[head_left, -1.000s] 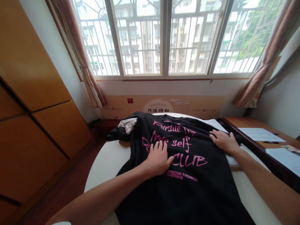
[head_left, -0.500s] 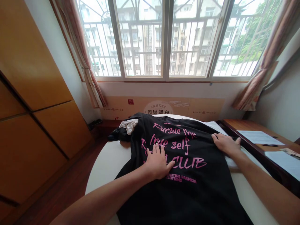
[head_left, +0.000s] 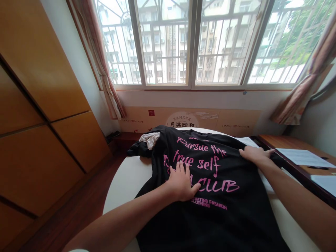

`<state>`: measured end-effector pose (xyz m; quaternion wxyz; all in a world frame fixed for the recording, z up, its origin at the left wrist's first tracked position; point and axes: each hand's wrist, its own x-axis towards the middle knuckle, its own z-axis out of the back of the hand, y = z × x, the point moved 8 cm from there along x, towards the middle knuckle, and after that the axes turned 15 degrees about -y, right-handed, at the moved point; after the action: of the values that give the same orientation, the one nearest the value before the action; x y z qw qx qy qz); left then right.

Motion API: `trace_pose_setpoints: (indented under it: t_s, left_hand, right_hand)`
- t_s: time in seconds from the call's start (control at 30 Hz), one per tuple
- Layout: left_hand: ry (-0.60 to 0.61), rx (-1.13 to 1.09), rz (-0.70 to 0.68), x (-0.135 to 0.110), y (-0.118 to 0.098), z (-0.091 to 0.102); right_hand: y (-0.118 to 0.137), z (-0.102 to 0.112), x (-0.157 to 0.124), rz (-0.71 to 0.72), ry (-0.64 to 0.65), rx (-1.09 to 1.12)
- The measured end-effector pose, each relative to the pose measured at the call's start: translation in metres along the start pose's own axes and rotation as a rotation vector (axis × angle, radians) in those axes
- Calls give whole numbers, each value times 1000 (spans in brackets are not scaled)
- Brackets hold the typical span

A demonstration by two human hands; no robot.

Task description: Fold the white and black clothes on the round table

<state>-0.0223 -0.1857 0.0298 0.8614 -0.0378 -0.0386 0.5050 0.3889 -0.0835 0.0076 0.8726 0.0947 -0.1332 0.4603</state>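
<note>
Smoothing the black shirt (head_left: 207,224) at lower centre calls for the left hand (head_left: 181,183), spread flat and gripping nothing, to anchor while the half-open right hand (head_left: 255,154), its hold unclear, strokes outward.

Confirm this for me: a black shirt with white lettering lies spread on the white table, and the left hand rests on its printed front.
Not quite: the lettering is pink, not white, as the head view shows. The black shirt does lie spread on the white table, with the left hand resting on its printed front.
</note>
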Motion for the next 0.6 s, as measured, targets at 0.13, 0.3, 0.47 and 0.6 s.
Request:
trace_pose_setpoints:
  t_s: [0.13, 0.3, 0.47, 0.6]
  left_hand:
    - [1, -29, -10, 0, 0, -3]
    - [-27, -23, -5, 0, 0, -2]
    - [-3, -32, -7, 0, -1, -4]
    - [16, -46, 5, 0, -1, -6]
  right_hand:
    - [77, 22, 7, 302, -154, 89]
    - [154, 14, 17, 546, -130, 173]
    - [181, 0, 42, 567, -82, 139]
    - [175, 5, 70, 418, -132, 115]
